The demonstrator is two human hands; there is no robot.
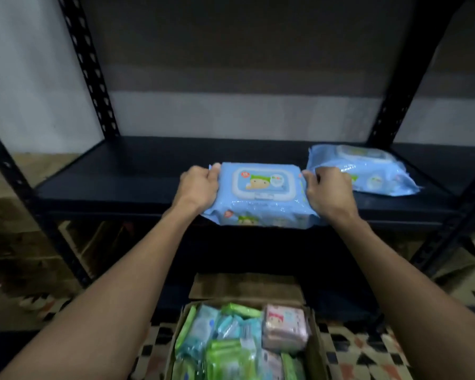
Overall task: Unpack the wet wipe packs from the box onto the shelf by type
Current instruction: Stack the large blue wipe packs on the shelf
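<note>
A blue wet wipe pack [261, 196] sits between the two hands at the front edge of the dark shelf [115, 182], its near side hanging slightly past the shelf lip. Its white flip lid with a cartoon figure faces up.

The left hand [199, 187] grips the pack's left end, fingers curled over the top corner and thumb side against the wrapper. The right hand [327, 192] grips the right end in the same way, fingers curled around the crimped edge. Both arms reach forward from the bottom corners, so the pack lies squarely between the wrists.

Just beyond and to the outside of the right hand, a second blue pack [368, 168] of the same look lies flat on the shelf, angled a little, its near corner close to the right knuckles; whether they touch cannot be told.

Below and between the forearms stands an open cardboard box [317, 344] holding more packs: green ones [231, 355], pale blue ones [225, 325], and a pink pack [285, 327] on the side nearer the right arm. The box rests on a patterned floor [368, 352].
</note>
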